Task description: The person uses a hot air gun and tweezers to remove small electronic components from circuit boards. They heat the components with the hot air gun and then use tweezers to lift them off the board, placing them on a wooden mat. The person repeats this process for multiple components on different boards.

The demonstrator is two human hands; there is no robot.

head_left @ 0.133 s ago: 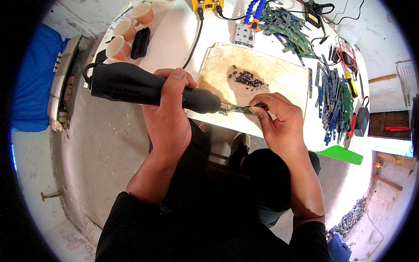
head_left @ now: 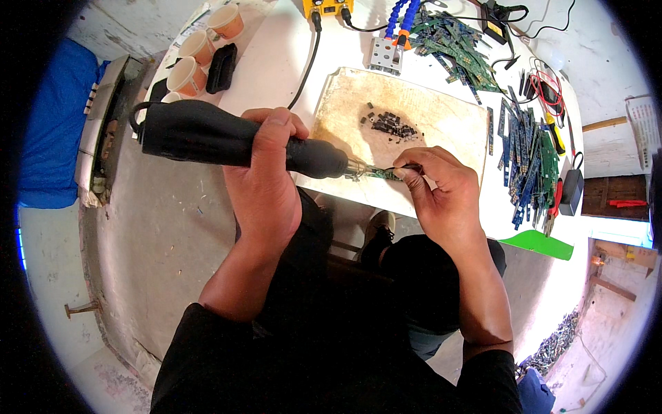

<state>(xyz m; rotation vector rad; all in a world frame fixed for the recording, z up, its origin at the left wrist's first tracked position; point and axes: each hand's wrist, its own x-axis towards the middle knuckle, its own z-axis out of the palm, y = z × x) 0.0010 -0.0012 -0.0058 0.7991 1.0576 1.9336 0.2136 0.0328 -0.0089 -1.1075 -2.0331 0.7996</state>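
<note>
The left hand (head_left: 265, 172) holds a black heat gun (head_left: 207, 134) level, its fingers clamped around the narrow part of the body, with the metal nozzle (head_left: 356, 167) pointing to the right. Just beyond the nozzle, a small green circuit board (head_left: 381, 173) sits near the front edge of a stained, pale work mat (head_left: 345, 96), between the nozzle and the right hand (head_left: 445, 190). The thumb and forefinger of that hand are pinched together on a thin dark tool (head_left: 412, 168) — mostly hidden by the fingers, so its full shape cannot be told. Behind the hands, a loose heap of small black parts (head_left: 393, 125) lies on the mat. The mat rests on a white desk (head_left: 269, 62), with a metal block (head_left: 385, 55) and a blue hose (head_left: 394, 19) just behind it. One pile of circuit strips (head_left: 455, 48) lies at the back — another stack of strips (head_left: 527, 165) lies to the right, beside red-handled pliers (head_left: 556, 200). Plastic cups (head_left: 197, 48) stand at the left.
</note>
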